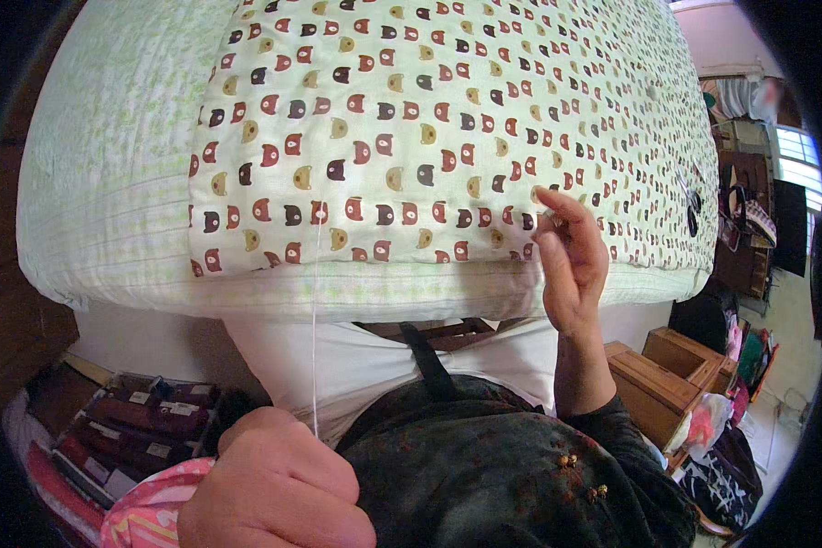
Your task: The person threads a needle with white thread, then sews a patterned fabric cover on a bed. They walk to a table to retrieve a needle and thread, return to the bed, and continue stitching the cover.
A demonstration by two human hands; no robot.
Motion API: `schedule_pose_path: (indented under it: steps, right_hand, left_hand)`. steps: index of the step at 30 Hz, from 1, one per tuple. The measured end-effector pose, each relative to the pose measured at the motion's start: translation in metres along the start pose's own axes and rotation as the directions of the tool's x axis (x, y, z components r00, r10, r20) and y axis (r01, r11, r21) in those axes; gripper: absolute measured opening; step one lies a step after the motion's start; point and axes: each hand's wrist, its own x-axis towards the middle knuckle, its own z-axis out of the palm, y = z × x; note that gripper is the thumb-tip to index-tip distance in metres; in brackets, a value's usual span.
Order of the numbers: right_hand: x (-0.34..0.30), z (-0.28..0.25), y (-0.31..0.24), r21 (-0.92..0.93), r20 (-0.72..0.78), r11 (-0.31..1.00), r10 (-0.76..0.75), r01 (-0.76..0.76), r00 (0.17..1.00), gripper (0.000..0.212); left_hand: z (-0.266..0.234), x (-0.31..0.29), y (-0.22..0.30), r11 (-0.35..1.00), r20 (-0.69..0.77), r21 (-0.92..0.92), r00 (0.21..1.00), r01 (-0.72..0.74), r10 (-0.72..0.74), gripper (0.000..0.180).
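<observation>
A white thread point(317, 320) runs taut from the bear-print cloth point(365, 173) down to my left hand point(274, 479). That hand is a closed fist at the lower left, gripping the thread's lower end; whether a needle is inside the fist is hidden. My right hand point(575, 265) hovers by the cloth's near edge, thumb and index finger apart with a gap between them. The cream cloth, printed with brown, tan and dark bear heads, lies over a pale green quilted layer point(110, 192) on a bed-like surface.
Black-handled scissors point(692, 212) lie on the cloth at the right. Wooden furniture point(653, 384) and bags stand at the lower right. At the lower left are a box of dark folded items point(151, 425) and pink patterned cloth point(155, 502). A white garment covers my legs.
</observation>
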Motion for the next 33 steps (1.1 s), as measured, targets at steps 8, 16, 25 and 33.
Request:
schedule_pose_path:
  steps: [8, 16, 25, 33]
  right_hand:
    - [0.017, 0.047, -0.025, 0.578, 0.351, 0.717, 0.212, -0.39, 0.912, 0.007]
    - [0.023, 0.066, -0.028, 0.748, 0.477, 0.336, 0.328, -0.573, 0.815, 0.011]
    - [0.021, 0.068, -0.03, 0.772, 0.531, 0.213, 0.302, -0.599, 0.792, 0.013]
    - [0.022, 0.073, -0.048, 0.742, 0.448, 0.423, 0.265, -0.52, 0.854, 0.012]
  left_hand:
    - [0.017, -0.005, 0.005, 0.979, -0.287, 0.18, 0.957, 0.098, -0.043, 0.02]
    - [-0.008, -0.026, 0.015, 0.872, 0.088, -0.22, 0.9, 0.436, -0.428, 0.013]
    - [-0.018, 0.002, 0.001, 0.994, 0.177, -0.065, 0.981, 0.092, -0.08, 0.015]
    - [0.006, -0.01, -0.049, 0.713, -0.776, 0.073, 0.488, 0.698, -0.398, 0.007]
